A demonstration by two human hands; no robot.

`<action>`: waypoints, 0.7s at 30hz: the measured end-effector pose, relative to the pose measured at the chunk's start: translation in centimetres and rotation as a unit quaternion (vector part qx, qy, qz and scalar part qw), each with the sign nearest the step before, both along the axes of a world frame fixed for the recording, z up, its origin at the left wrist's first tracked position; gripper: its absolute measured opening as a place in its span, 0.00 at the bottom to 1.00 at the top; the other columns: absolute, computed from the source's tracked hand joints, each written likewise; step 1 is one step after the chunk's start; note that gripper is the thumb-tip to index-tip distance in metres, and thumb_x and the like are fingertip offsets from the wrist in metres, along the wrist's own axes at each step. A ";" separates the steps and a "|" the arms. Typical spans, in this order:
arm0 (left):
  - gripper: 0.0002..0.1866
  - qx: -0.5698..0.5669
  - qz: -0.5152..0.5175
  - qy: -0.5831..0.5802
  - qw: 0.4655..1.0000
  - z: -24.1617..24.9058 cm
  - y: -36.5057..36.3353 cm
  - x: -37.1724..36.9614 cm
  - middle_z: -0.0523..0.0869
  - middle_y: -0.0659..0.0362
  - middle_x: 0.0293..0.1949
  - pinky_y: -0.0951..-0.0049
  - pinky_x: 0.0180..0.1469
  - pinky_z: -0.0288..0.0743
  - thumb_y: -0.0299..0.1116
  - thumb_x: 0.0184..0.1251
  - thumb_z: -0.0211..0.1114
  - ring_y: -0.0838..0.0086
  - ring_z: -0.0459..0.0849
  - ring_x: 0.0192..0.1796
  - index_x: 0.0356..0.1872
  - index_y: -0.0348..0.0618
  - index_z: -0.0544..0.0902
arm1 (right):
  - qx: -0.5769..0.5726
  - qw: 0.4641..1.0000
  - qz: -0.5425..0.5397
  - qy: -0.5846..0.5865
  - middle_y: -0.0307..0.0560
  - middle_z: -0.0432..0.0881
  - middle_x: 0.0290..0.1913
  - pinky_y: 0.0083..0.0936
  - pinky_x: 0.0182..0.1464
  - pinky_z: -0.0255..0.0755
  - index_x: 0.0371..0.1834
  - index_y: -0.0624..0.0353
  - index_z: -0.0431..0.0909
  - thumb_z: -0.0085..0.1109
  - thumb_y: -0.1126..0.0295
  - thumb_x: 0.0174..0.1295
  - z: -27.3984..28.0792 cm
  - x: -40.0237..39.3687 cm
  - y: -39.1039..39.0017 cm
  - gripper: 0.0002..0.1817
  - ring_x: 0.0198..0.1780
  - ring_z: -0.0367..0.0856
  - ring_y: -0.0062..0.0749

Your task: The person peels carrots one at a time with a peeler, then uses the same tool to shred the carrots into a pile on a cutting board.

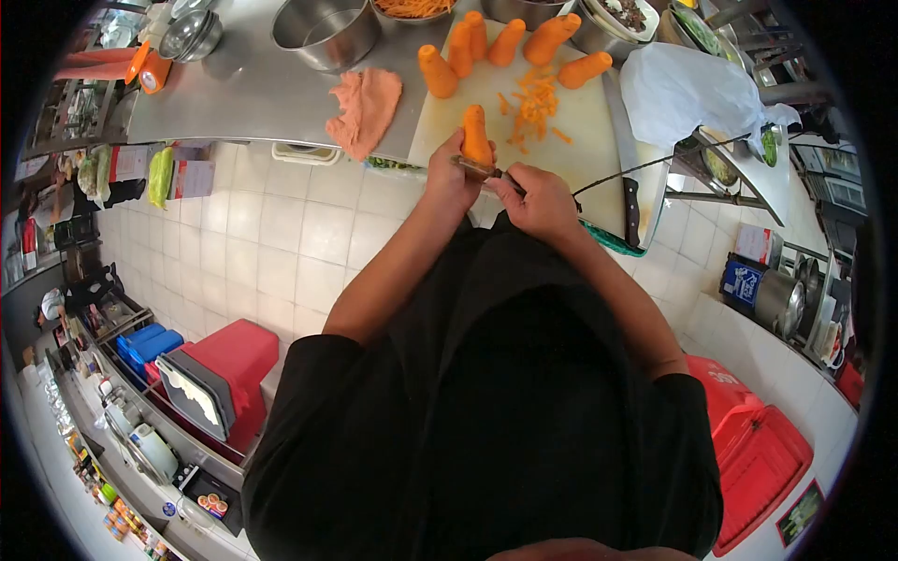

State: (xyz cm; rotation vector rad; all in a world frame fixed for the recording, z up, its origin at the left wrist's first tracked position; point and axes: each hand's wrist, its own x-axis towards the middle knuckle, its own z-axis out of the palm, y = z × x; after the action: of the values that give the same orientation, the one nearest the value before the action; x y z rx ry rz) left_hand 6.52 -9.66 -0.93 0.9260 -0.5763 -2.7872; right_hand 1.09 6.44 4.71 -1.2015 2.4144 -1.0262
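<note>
My left hand (452,175) is wrapped round the lower part of an orange carrot (475,131), whose narrow end points away from me. In my right hand (540,200) is the handle of a peeler (480,169), its head lying against the carrot near my left fingers. Both hands are at the near edge of a pale cutting board (458,120). Several peeled carrots (436,71) stand or lie towards the back of the board. Orange carrot pieces (535,105) are scattered in its middle. A knife (631,208) lies along the board's right side, handle towards me.
An orange cloth (366,110) lies left of the board on the steel table (234,105). Behind are a steel pot (325,35) and a bowl of shredded carrot (414,7). A white plastic bag (690,92) lies at the right. Red bins (234,374) stand on the floor.
</note>
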 end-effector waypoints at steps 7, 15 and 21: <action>0.20 -0.007 0.060 -0.016 0.998 -0.7 -0.5 -1.0 0.82 0.48 0.39 0.60 0.42 0.77 0.45 0.82 0.43 0.59 0.81 0.37 0.57 0.39 0.71 | 0.005 1.000 -0.009 0.022 0.54 0.78 0.24 0.45 0.30 0.70 0.27 0.59 0.74 0.63 0.52 0.66 0.5 -0.1 0.1 0.21 0.28 0.79 0.56; 0.20 -0.006 0.027 -0.027 0.999 0.8 0.2 -0.6 0.81 0.50 0.36 0.62 0.39 0.76 0.46 0.83 0.40 0.61 0.79 0.34 0.56 0.40 0.71 | 0.009 0.994 -0.103 0.030 0.55 0.77 0.21 0.45 0.30 0.72 0.25 0.60 0.74 0.62 0.51 0.67 -0.9 -1.8 0.1 0.23 0.27 0.80 0.56; 0.21 -0.039 0.037 -0.034 0.998 0.4 0.5 -0.6 0.80 0.50 0.39 0.62 0.40 0.76 0.47 0.83 0.40 0.61 0.80 0.36 0.58 0.42 0.71 | -0.062 0.997 -0.027 -0.021 0.56 0.73 0.19 0.34 0.24 0.65 0.27 0.64 0.76 0.65 0.60 0.67 -0.2 -1.4 0.4 0.19 0.18 0.64 0.44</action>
State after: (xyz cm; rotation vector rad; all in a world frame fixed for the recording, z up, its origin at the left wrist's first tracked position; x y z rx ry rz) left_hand 5.91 -9.15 -0.53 1.0066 -0.6426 -2.6569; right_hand -0.31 6.84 4.52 -1.1465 2.3928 -1.2211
